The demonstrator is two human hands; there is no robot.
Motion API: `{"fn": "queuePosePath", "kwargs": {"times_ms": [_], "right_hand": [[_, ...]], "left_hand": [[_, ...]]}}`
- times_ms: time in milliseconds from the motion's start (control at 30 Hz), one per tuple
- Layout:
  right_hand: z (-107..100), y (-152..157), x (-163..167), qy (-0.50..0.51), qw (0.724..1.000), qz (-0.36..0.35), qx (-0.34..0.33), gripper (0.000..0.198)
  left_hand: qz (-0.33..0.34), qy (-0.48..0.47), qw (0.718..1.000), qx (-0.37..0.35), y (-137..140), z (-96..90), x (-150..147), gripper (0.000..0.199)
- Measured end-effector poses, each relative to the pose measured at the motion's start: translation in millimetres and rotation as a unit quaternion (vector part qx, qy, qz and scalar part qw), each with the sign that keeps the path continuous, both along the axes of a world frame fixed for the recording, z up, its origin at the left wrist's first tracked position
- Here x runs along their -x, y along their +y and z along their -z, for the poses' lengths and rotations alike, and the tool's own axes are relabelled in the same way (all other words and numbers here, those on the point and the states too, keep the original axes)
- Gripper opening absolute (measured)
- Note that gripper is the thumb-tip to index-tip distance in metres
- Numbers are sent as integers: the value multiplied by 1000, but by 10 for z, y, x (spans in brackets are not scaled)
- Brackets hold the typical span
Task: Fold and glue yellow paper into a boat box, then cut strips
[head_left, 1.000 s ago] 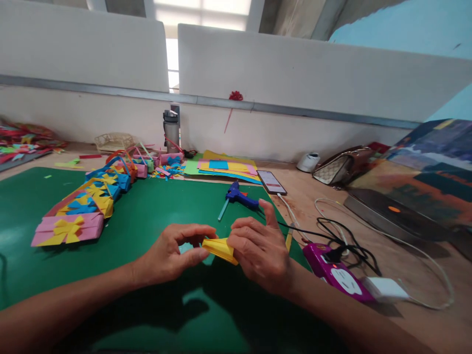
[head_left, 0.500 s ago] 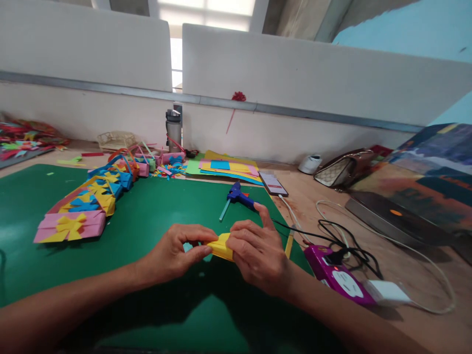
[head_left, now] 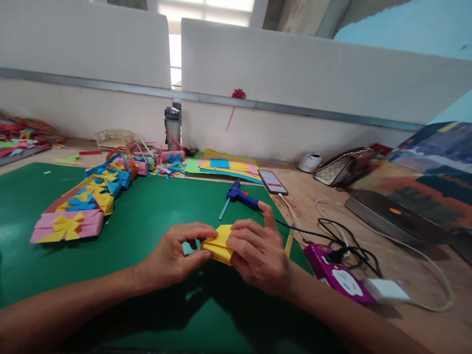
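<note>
A folded piece of yellow paper (head_left: 220, 242) is held between my two hands above the green mat (head_left: 155, 206). My left hand (head_left: 184, 248) pinches its left end with thumb and fingertips. My right hand (head_left: 256, 248) grips the right end, its index finger raised off the paper. Part of the paper is hidden behind the right fingers. Just beyond my right hand lies a blue glue gun (head_left: 238, 195) with a pale glue stick (head_left: 224, 208) beside its nozzle end. A row of small paper baskets with bows, a pink one (head_left: 42, 226) nearest, stands on the left.
Coloured paper sheets (head_left: 239, 169) and a phone (head_left: 273, 182) lie behind the mat. On the right are a purple power strip (head_left: 320, 260) and tangled black cables (head_left: 357, 246). A grey bottle (head_left: 172, 129) stands by the partition. Paper scraps (head_left: 167, 169) lie near it.
The yellow paper has tilted and opened out, so more of its upper face shows between my hands. Both hands stay almost in place and keep their hold.
</note>
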State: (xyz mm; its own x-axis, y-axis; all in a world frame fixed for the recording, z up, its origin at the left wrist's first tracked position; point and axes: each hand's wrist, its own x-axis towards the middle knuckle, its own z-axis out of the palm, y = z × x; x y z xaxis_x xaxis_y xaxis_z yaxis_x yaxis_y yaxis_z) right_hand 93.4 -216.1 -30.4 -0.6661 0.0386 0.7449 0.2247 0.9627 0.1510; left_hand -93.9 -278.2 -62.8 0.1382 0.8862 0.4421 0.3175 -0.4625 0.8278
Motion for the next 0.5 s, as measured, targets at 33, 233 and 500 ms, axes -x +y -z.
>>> {"fn": "queuePosePath", "kwargs": {"times_ms": [33, 233, 500], "right_hand": [[1, 1, 0, 0, 1000, 2, 1, 8], [20, -2, -12, -4, 1000, 12, 6, 9], [14, -38, -26, -17, 1000, 13, -9, 12]], "left_hand": [[0, -1, 1000, -11, 0, 7, 0, 26], [10, 18, 997, -70, -1, 49, 11, 24], [26, 18, 994, -108, 30, 83, 34, 21]]}}
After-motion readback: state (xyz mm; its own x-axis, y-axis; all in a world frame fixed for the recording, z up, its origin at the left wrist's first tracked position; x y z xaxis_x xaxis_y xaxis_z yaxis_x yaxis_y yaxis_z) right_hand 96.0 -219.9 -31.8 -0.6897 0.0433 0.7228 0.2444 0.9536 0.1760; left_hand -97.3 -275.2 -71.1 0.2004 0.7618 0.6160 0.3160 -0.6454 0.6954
